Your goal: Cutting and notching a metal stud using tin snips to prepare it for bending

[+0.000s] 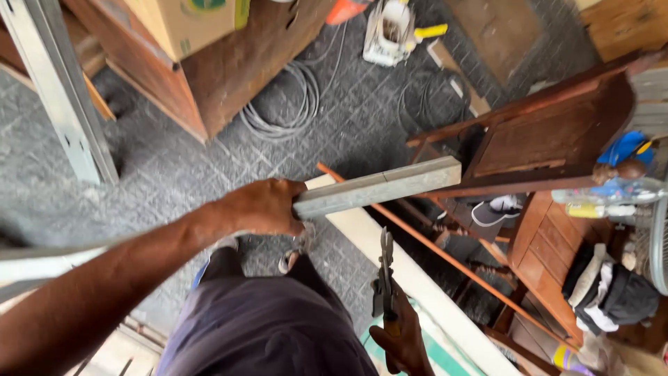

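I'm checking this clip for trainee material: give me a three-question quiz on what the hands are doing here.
1. True or false: the left hand grips the end of a grey metal channel.
2. What does the right hand hold? A) tin snips B) a hammer C) a paint brush
3. Fill in: the snips' blades point ____ the channel.

Key: 1 true. 2 A. 3 towards; they sit below it, not touching.
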